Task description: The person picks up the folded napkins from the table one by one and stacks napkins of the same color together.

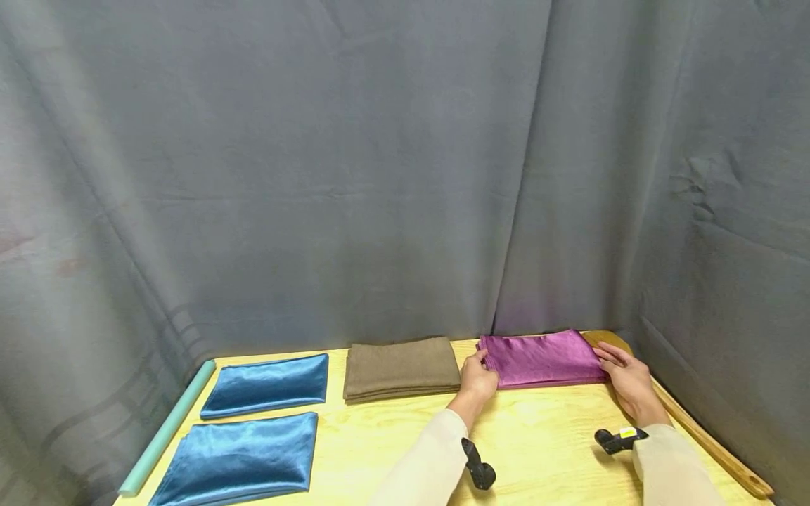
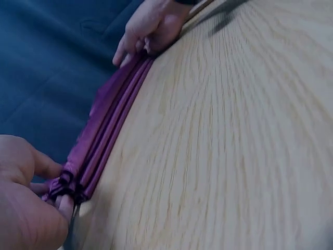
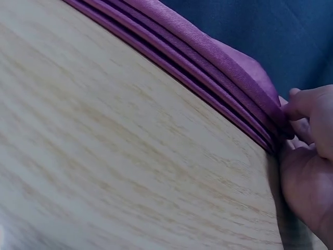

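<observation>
A folded, shiny purple cloth (image 1: 545, 360) lies at the back right of the table, its stacked layers showing along the front edge in both wrist views. At its left end my left hand (image 1: 479, 379) pinches the layers, thumb above and fingers underneath, as the left wrist view (image 2: 26, 195) shows. My right hand (image 1: 629, 383) holds the opposite end; in the right wrist view its fingers (image 3: 307, 107) close around the corner, partly hidden by the cloth. Left of my left hand lies a folded brown cloth (image 1: 402, 369), close to the purple one.
Two folded blue satin cloths (image 1: 268, 385) (image 1: 243, 457) lie on the left of the wooden table (image 1: 354, 450). A pale green tube (image 1: 167, 429) runs along the left edge. Along the right edge lies a long wooden paddle (image 1: 709, 439), partly behind my right hand. Grey curtains (image 1: 329, 176) enclose the table.
</observation>
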Available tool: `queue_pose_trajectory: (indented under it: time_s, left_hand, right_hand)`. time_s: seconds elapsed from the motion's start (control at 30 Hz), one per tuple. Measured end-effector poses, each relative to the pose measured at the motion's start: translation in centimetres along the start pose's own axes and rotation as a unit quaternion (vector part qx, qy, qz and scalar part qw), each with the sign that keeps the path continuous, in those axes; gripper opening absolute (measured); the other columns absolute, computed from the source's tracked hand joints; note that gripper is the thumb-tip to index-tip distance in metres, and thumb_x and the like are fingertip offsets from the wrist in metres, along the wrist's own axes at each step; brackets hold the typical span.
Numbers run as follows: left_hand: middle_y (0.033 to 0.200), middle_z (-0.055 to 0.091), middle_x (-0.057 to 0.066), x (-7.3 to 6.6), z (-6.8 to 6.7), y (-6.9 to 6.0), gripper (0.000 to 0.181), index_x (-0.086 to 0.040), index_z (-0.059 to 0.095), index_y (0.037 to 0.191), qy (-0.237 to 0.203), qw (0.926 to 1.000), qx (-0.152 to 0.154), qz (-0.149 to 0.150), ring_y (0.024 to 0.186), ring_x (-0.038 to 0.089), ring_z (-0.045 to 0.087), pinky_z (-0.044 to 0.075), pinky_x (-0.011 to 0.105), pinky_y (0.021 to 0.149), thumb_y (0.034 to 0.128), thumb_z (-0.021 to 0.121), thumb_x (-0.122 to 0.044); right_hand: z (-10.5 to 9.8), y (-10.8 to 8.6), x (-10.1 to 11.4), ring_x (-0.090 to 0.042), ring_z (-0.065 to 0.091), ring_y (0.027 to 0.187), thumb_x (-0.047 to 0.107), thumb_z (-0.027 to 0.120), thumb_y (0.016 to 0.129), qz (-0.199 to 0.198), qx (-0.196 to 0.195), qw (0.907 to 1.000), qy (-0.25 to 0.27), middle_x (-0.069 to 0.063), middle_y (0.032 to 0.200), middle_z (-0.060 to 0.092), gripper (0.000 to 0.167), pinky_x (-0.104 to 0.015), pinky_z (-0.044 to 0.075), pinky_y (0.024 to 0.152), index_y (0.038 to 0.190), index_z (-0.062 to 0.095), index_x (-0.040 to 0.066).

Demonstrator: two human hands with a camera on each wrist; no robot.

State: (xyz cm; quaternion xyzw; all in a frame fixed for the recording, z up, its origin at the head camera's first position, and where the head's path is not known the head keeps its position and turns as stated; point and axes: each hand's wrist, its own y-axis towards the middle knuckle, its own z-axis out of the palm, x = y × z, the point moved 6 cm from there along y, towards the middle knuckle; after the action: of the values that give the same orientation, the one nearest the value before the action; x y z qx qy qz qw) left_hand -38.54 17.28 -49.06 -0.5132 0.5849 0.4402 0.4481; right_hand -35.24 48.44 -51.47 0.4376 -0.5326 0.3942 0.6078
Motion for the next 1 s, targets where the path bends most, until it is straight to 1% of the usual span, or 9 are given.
queue_pose_trajectory:
  time_s: [0.1, 0.23, 0.4, 0.53, 0.63, 0.73, 0.77, 0.87, 1.0]
  left_hand:
    - [0.135, 0.066, 0.025, -0.3, -0.5, 0.0, 0.059, 0.008, 0.061, 0.136, 0.009, 0.9998, -0.016, 0.005, 0.131, 0.036, 0.06, 0.048, 0.044, 0.112, 0.0776, 0.057, 0.012]
    - [0.14, 0.061, 0.027, -0.7, -0.5, -0.3, 0.059, 0.011, 0.059, 0.136, 0.003, 0.9999, -0.006, 0.011, 0.139, 0.04, 0.053, 0.041, 0.048, 0.119, 0.0774, 0.057, 0.013]
    - [0.14, 0.06, 0.025, -1.9, -0.6, -1.1, 0.058, 0.008, 0.058, 0.138, -0.002, 0.9991, 0.032, 0.028, 0.137, 0.039, 0.054, 0.044, 0.047, 0.116, 0.0806, 0.059, 0.012]
    - [0.139, 0.061, 0.024, -2.9, -1.8, -2.3, 0.054, 0.002, 0.061, 0.139, -0.028, 0.994, 0.095, 0.048, 0.133, 0.04, 0.056, 0.053, 0.043, 0.107, 0.0852, 0.059, 0.01]
    - [0.142, 0.059, 0.02, -3.5, -3.9, -3.8, 0.05, -0.004, 0.063, 0.138, -0.05, 0.9861, 0.147, 0.058, 0.136, 0.04, 0.054, 0.055, 0.041, 0.103, 0.0896, 0.057, 0.007]
    - [0.142, 0.06, 0.016, -4.1, -6.8, -5.3, 0.045, -0.006, 0.063, 0.139, -0.06, 0.9797, 0.178, 0.071, 0.136, 0.038, 0.055, 0.055, 0.038, 0.103, 0.0949, 0.056, 0.003]
    - [0.141, 0.061, 0.015, -4.3, -7.8, -5.8, 0.044, -0.005, 0.062, 0.139, -0.066, 0.978, 0.183, 0.074, 0.133, 0.035, 0.056, 0.054, 0.036, 0.103, 0.0962, 0.055, 0.002]
    - [0.135, 0.064, 0.012, -4.5, -11.2, -7.0, 0.038, -0.004, 0.062, 0.139, -0.076, 0.9749, 0.194, 0.079, 0.127, 0.028, 0.06, 0.054, 0.029, 0.102, 0.101, 0.054, -0.002]
    - [0.139, 0.063, 0.013, -4.1, -15.1, -8.3, 0.037, -0.002, 0.059, 0.14, -0.123, 0.9692, 0.202, 0.068, 0.132, 0.032, 0.057, 0.05, 0.03, 0.109, 0.1046, 0.051, -0.002]
  right_hand:
    - [0.7, 0.4, 0.0, 0.019, 0.061, 0.096, 0.0, 0.053, 0.103, -0.002, -0.004, 0.9999, 0.014, 0.029, 0.098, 0.072, 0.038, -0.002, 0.046, 0.082, 0.139, 0.054, 0.009]
    - [0.7, 0.6, -0.1, 0.016, 0.065, 0.094, -0.002, 0.054, 0.102, -0.001, -0.012, 0.9989, 0.046, 0.025, 0.096, 0.073, 0.036, -0.003, 0.049, 0.081, 0.135, 0.054, 0.009]
    - [-0.1, 0.4, 0.6, 0.011, 0.068, 0.09, -0.004, 0.054, 0.101, -0.031, -0.018, 0.9969, 0.07, 0.023, 0.096, 0.074, 0.033, -0.007, 0.052, 0.077, 0.116, 0.064, 0.024]
    - [-0.5, -0.5, 1.9, 0.01, 0.069, 0.089, -0.006, 0.053, 0.1, -0.072, -0.03, 0.9953, 0.057, 0.024, 0.097, 0.074, 0.038, -0.007, 0.053, 0.076, 0.113, 0.069, 0.027]
    - [-0.2, -1.6, 3.4, 0.014, 0.067, 0.09, -0.005, 0.054, 0.101, -0.102, -0.032, 0.9943, -0.002, 0.029, 0.1, 0.072, 0.038, -0.004, 0.051, 0.077, 0.119, 0.069, 0.025]
    - [0.9, -2.5, 5.0, 0.016, 0.067, 0.092, -0.004, 0.055, 0.101, -0.136, -0.013, 0.9896, -0.046, 0.032, 0.104, 0.071, 0.039, -0.001, 0.049, 0.08, 0.125, 0.068, 0.023]
    - [1.5, -2.8, 5.4, 0.017, 0.066, 0.093, -0.004, 0.055, 0.101, -0.14, -0.003, 0.9885, -0.056, 0.033, 0.105, 0.07, 0.04, -0.001, 0.048, 0.08, 0.125, 0.068, 0.027]
    - [3.6, -3.6, 6.5, 0.015, 0.066, 0.098, -0.006, 0.055, 0.101, -0.16, 0.04, 0.9853, -0.044, 0.031, 0.109, 0.071, 0.043, -0.002, 0.048, 0.083, 0.125, 0.069, 0.026]
    - [6.6, -5.0, 7.8, 0.012, 0.067, 0.103, -0.005, 0.054, 0.102, -0.175, 0.09, 0.9799, -0.035, 0.027, 0.116, 0.071, 0.038, -0.003, 0.048, 0.087, 0.132, 0.067, 0.015]
